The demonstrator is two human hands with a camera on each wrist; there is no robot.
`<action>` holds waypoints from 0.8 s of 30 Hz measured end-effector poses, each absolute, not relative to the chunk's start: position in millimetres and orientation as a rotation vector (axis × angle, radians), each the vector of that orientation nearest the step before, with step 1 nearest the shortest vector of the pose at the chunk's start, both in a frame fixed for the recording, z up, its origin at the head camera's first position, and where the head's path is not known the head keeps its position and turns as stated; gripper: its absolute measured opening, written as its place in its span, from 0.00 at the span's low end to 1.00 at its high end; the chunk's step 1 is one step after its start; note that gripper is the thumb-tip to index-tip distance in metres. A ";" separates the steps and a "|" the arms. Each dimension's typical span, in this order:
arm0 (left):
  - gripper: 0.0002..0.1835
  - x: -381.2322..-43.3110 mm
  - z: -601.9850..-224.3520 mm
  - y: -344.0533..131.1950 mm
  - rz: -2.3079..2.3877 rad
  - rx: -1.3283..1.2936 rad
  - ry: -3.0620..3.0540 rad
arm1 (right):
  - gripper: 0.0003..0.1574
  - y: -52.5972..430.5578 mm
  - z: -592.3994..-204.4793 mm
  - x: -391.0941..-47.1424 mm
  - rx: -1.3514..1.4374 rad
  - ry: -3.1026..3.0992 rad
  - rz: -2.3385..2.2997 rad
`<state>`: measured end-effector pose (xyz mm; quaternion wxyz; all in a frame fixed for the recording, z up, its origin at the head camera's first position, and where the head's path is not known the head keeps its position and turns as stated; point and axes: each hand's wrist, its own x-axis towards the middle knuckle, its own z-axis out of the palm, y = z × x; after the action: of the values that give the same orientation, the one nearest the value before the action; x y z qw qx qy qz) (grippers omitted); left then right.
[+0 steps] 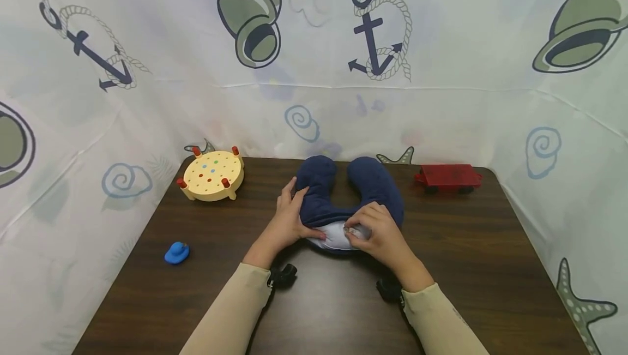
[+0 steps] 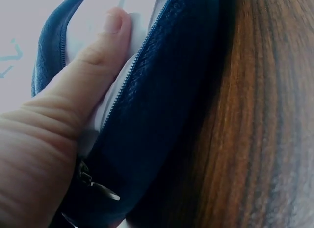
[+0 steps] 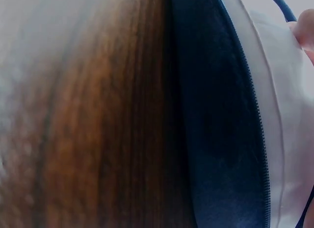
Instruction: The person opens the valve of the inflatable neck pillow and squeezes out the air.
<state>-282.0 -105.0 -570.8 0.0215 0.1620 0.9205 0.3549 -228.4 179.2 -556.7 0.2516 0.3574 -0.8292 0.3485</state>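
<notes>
Straight ahead lies a navy neck pillow point(image 1: 387, 186), its unzipped opening point(image 2: 122, 88) running left to right.
Both sides are within touch: left hand point(image 1: 287, 224) spread, thumb on the white lining point(image 1: 335, 236); right hand point(image 1: 380, 232), equally near, pinching something small and pale point(image 1: 349, 231), unidentifiable.

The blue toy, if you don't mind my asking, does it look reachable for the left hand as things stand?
Probably yes: only bare table shows between the left hand and the blue toy, though that hand rests on the neck pillow.
</notes>
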 end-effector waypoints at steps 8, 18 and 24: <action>0.72 -286.3 -570.5 -105.0 1.064 0.537 2.859 | 0.11 177.2 -559.7 -230.3 0.977 -2.196 0.921; 0.75 -288.4 -574.1 -105.7 1.077 0.568 2.854 | 0.13 173.4 -563.3 -232.9 0.977 -2.095 0.980; 0.76 -288.7 -574.0 -104.3 1.084 0.590 2.876 | 0.16 172.9 -563.5 -232.9 0.968 -2.077 1.018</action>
<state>-288.7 -104.3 -574.0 0.0060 0.1884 0.9190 0.3463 -232.9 172.9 -563.5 0.3118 0.3667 -0.7871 0.3856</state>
